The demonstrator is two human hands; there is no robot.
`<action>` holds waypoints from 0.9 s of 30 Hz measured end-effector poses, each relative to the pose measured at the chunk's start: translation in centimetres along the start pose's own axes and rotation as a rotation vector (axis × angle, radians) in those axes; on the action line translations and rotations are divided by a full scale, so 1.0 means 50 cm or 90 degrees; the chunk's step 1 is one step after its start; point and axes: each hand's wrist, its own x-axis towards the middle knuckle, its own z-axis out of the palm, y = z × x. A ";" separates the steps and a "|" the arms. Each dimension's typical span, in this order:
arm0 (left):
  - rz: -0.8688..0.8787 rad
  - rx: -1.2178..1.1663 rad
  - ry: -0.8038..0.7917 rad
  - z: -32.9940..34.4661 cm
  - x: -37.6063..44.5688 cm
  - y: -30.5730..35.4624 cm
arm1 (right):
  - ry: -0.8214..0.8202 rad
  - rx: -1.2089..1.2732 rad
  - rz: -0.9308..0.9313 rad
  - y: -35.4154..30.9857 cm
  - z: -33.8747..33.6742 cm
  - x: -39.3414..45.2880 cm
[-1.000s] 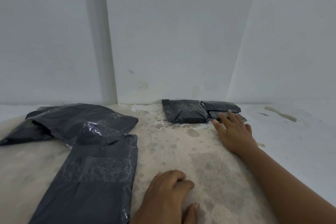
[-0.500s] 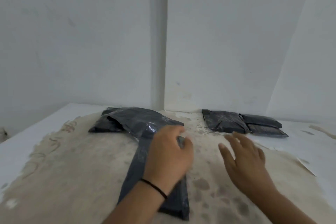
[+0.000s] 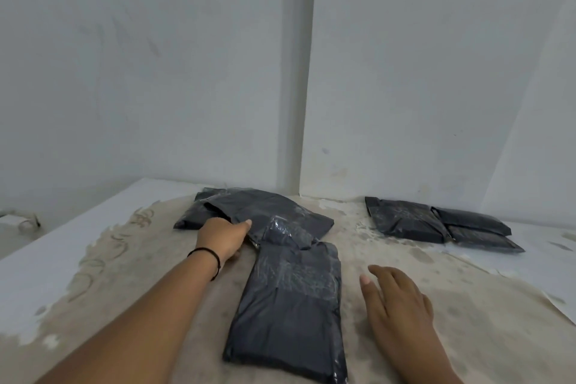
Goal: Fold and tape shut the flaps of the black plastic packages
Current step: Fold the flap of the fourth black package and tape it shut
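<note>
White walls back a stained tabletop (image 3: 467, 315). Your left hand (image 3: 223, 238) grips the loose pile (image 3: 265, 212) near the far edge; your right hand (image 3: 396, 299) hovers flat-fingered beside the near package (image 3: 290, 318). Step: fetching one. Next: draw it close, fold its flap.

The left hand (image 3: 225, 236) reaches into the pile of black bags (image 3: 258, 212), and its fingertips go under a bag, so they cannot be seen. It is not clear if the hand is holding anything. How many bags are in the pile is hard to tell, since they lie on top of each other. The near bag (image 3: 290, 315) has its far end tucked under the pile. A small thing (image 3: 21, 221) at the left edge is too blurry to name.
</note>
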 end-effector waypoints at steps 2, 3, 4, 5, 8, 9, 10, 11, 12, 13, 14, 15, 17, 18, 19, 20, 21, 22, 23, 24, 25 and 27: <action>-0.056 -0.082 -0.001 0.013 0.014 0.004 | 0.003 -0.005 -0.007 0.002 0.003 0.003; -0.062 -0.089 0.009 0.020 0.020 0.005 | 0.005 -0.004 -0.008 0.004 0.004 0.004; -0.053 -0.081 0.026 0.026 0.027 0.005 | 0.006 -0.002 -0.008 0.004 0.004 0.004; -0.039 -0.072 0.050 0.030 0.031 0.007 | 0.005 -0.002 -0.008 0.004 0.004 0.004; 0.000 -0.119 0.101 0.034 0.038 0.025 | -0.002 -0.004 -0.002 0.002 0.003 0.005; 0.007 -0.147 0.110 0.031 0.036 0.036 | -0.007 -0.004 -0.002 0.001 0.004 0.005; 0.018 -0.176 0.119 0.028 0.038 0.046 | -0.011 -0.004 0.000 -0.001 0.003 0.005; 0.033 -0.207 0.124 0.023 0.038 0.058 | -0.012 -0.004 -0.001 -0.001 0.004 0.005; 0.052 -0.232 0.133 0.018 0.041 0.068 | -0.009 -0.002 -0.005 -0.002 0.002 0.005; 0.065 -0.246 0.142 0.010 0.036 0.081 | -0.004 0.004 -0.015 -0.003 0.001 0.002; 0.088 -0.256 0.156 0.001 0.035 0.092 | 0.002 0.013 -0.033 -0.005 0.001 -0.002; 0.114 -0.265 0.169 -0.010 0.029 0.103 | 0.007 0.027 -0.063 -0.005 0.001 -0.006; 0.175 -0.267 0.207 -0.035 0.021 0.123 | 0.011 0.064 -0.126 -0.013 0.004 -0.014; 0.206 -0.265 0.232 -0.049 0.018 0.131 | 0.007 0.072 -0.151 -0.020 0.006 -0.023; 0.231 -0.275 0.250 -0.066 0.011 0.141 | -0.006 0.056 -0.178 -0.030 0.008 -0.031; 0.251 -0.291 0.267 -0.083 0.005 0.148 | -0.012 0.023 -0.203 -0.041 0.014 -0.038; 0.268 -0.306 0.279 -0.101 -0.003 0.154 | -0.037 -0.007 -0.231 -0.053 0.018 -0.043; 0.286 -0.309 0.296 -0.118 -0.011 0.161 | -0.044 -0.038 -0.257 -0.065 0.019 -0.047; 0.301 -0.312 0.305 -0.135 -0.020 0.168 | -0.074 -0.050 -0.267 -0.079 0.017 -0.050; 0.317 -0.329 0.310 -0.149 -0.030 0.175 | -0.069 -0.062 -0.281 -0.091 0.016 -0.054; 0.328 -0.358 0.305 -0.162 -0.042 0.182 | -0.084 -0.048 -0.290 -0.095 0.015 -0.059; 0.339 -0.405 0.285 -0.183 -0.069 0.195 | -0.135 0.000 -0.287 -0.092 0.014 -0.069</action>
